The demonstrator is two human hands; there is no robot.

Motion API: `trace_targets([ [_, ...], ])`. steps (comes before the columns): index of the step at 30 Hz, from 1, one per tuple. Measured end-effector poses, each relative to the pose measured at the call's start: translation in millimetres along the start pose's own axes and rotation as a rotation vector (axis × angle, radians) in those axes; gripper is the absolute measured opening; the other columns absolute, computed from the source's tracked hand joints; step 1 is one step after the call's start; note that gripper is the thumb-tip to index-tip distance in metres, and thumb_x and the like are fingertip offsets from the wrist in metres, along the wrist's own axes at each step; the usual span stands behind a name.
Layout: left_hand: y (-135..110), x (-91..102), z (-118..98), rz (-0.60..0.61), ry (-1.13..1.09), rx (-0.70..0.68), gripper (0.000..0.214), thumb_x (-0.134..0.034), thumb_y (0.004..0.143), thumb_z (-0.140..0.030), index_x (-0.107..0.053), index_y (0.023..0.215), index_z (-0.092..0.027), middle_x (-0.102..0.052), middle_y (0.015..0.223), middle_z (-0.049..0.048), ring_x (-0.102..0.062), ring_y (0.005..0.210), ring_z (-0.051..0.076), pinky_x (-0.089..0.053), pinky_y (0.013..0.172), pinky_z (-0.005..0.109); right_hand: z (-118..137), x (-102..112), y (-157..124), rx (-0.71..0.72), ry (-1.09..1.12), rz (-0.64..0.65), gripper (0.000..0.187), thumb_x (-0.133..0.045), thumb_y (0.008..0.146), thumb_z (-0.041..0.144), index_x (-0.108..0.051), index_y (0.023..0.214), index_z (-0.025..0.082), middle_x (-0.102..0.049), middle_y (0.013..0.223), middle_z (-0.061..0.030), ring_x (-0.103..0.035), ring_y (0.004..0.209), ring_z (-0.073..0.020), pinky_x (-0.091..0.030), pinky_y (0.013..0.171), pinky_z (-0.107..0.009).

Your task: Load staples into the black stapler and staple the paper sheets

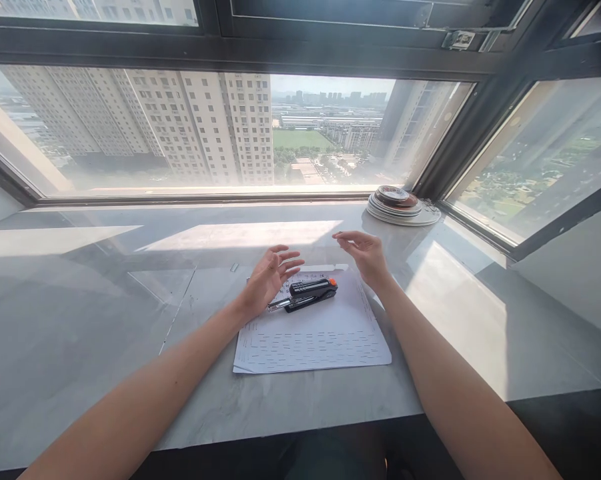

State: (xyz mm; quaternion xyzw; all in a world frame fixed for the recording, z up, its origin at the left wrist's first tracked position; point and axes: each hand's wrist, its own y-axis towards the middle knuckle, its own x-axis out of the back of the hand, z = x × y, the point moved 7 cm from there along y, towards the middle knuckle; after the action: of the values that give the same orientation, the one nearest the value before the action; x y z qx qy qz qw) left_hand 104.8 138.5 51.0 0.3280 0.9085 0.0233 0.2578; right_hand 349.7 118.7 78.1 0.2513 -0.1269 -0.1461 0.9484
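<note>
Two bare hands of yours are raised over a grey counter, one on either side of a black stapler (313, 293). The stapler lies slantwise on the upper half of a sheet of paper (313, 350), its orange tip toward your right and a clear part jutting out at its left end. Your left hand (271, 275) is just beside that left end, its fingers spread apart and holding nothing. Your right hand (363, 252) is beyond the paper's upper right corner, with thumb and forefinger drawn close together; you cannot tell from here whether they meet or pinch something tiny. The paper carries dark marks in rows across its lower half and writing near its top edge. Farther off to your right, a stack of plates (393, 212) stands in the corner by the window (330, 137).
</note>
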Motion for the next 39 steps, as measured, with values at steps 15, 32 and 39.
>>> trace_targets([
  [15,-9,92.8,-88,-0.527,1.763,0.105,0.041,-0.057,0.089,-0.045,-0.067,0.123,-0.025,-0.059,0.125,0.0183,-0.059,0.110,0.040,-0.050,0.090,0.053,-70,64,6,-0.224,-0.455,-0.283,0.015,-0.059,0.077,0.023,-0.064,0.091,0.024,-0.078,0.089,-0.0018,-0.062,0.065,-0.0163,-0.049,0.089,-0.037],
  [32,-16,131.6,-69,-0.434,2.053,0.284,0.023,-0.059,0.066,-0.014,-0.069,0.086,-0.015,-0.065,0.066,0.0133,-0.065,0.069,0.030,-0.050,0.060,0.036,-76,80,2,-0.267,-0.579,-0.362,0.006,-0.068,0.072,0.024,-0.073,0.070,0.022,-0.080,0.088,-0.0064,-0.070,0.082,-0.0237,-0.050,0.100,-0.041],
  [39,-14,103.7,-76,-0.501,1.918,0.147,0.031,-0.052,0.078,-0.010,-0.071,0.101,-0.014,-0.067,0.098,0.0183,-0.066,0.075,0.029,-0.051,0.066,0.038,-76,85,-2,-0.341,-0.668,-0.400,0.004,-0.073,0.070,0.025,-0.076,0.070,0.022,-0.063,0.058,-0.0019,-0.065,0.077,-0.0270,-0.044,0.105,-0.047],
])
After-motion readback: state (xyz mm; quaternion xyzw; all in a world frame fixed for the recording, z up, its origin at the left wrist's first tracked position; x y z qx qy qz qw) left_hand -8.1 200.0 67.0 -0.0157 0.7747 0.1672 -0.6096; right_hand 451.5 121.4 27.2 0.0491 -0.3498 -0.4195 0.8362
